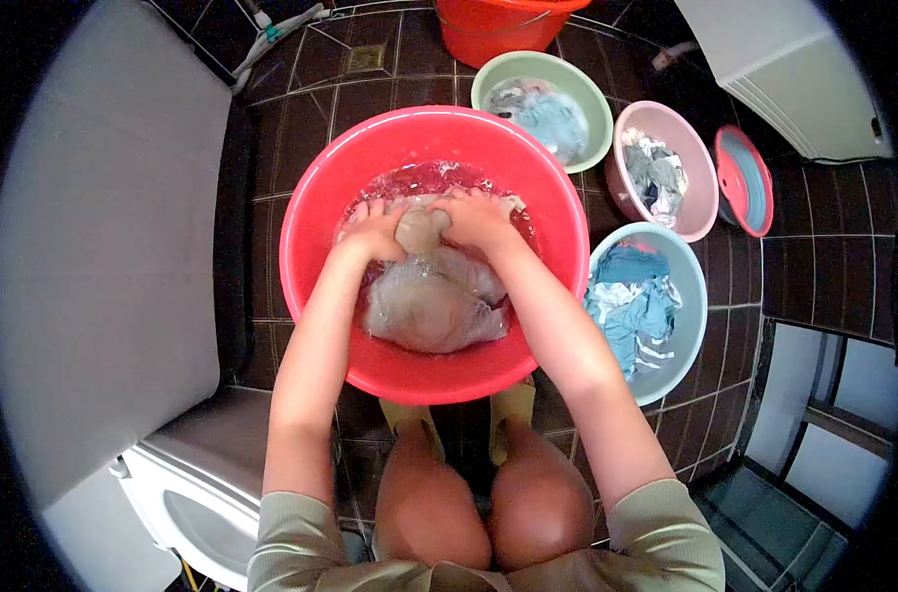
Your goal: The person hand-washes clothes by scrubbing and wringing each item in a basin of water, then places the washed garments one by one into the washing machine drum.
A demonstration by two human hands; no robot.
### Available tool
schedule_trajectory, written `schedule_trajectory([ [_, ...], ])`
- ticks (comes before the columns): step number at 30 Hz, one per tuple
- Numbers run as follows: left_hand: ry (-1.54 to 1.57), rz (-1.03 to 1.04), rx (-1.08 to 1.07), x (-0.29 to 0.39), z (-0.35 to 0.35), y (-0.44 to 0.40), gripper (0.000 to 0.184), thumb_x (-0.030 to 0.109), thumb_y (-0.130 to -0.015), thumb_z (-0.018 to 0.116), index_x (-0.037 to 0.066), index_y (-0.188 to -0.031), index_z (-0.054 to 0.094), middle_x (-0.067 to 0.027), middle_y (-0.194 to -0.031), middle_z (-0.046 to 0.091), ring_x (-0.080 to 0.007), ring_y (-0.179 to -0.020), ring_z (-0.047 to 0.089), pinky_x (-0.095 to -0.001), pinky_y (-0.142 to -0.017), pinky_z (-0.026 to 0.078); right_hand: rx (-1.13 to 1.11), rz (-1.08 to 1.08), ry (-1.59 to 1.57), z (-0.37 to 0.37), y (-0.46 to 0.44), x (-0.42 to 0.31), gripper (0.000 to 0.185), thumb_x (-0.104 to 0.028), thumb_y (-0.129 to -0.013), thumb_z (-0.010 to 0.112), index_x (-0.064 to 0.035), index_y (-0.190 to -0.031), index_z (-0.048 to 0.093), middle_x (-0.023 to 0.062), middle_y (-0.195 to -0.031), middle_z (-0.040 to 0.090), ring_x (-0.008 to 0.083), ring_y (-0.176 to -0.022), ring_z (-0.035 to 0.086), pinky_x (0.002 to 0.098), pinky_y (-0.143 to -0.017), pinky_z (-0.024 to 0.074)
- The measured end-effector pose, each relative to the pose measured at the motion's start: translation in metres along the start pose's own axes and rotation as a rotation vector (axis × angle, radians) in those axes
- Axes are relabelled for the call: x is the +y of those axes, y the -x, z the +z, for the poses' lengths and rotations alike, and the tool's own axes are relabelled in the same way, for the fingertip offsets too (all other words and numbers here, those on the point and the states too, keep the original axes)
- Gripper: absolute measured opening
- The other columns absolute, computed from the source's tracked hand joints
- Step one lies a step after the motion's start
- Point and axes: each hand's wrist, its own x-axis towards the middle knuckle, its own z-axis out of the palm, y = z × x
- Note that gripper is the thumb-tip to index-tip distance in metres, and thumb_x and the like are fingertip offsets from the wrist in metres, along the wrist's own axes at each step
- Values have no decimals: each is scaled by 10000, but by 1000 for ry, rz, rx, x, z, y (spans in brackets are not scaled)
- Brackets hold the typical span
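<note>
A large red basin (316, 187) stands in front of me with water in it. A pale, soaked cloth (434, 311) lies in the water, its near part puffed up into a rounded, shiny bulge. My left hand (373, 232) grips the cloth on the left, fingers partly spread in the wet folds. On the other side, my right hand (477, 219) has its fingers curled into the same cloth. A smaller knob of fabric bulges up between the two hands. Some fingertips are hidden by cloth and water.
To the right stand a green basin (601, 104) with soapy laundry, a pink basin (704, 183) and a light-blue basin (696, 335) with clothes, and a pink-and-blue basin (750, 183). A red bucket (498, 35) is behind. A white toilet (187, 508) is at lower left.
</note>
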Motion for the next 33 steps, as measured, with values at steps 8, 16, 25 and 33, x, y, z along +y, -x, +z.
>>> schedule_trajectory([
  [8, 1164, 9, 80, -42, 21, -52, 307, 127, -660, 456, 14, -919, 577, -76, -761, 567, -206, -669, 549, -319, -616, 438, 247, 40, -1199, 10, -42, 30, 239, -220, -751, 509, -28, -856, 604, 103, -878, 608, 195, -807, 557, 313, -731, 422],
  [16, 871, -15, 53, -42, 49, -60, 437, 354, -716, 578, 29, -1008, 574, -138, -878, 615, -226, -767, 596, -323, -727, 458, 244, 189, -264, 4, -8, 2, 345, -354, -682, 577, -129, -941, 614, 175, -1027, 551, 308, -956, 542, 386, -802, 449],
  [25, 758, -34, 84, -24, 76, -62, 413, 280, -783, 522, 32, -1111, 486, -163, -1079, 548, -283, -1005, 528, -377, -826, 429, 143, 176, -532, 50, -43, 38, 337, -225, -718, 523, -112, -1033, 562, 130, -952, 608, 258, -873, 583, 351, -760, 459],
  [33, 2136, -117, 20, 8, 28, -49, 486, 481, -868, 339, 77, -1091, 489, -100, -1042, 553, -231, -976, 538, -392, -821, 458, 244, -34, -1517, -25, -12, -33, 323, -302, -789, 521, 3, -832, 616, 80, -767, 622, 170, -685, 586, 298, -677, 449],
])
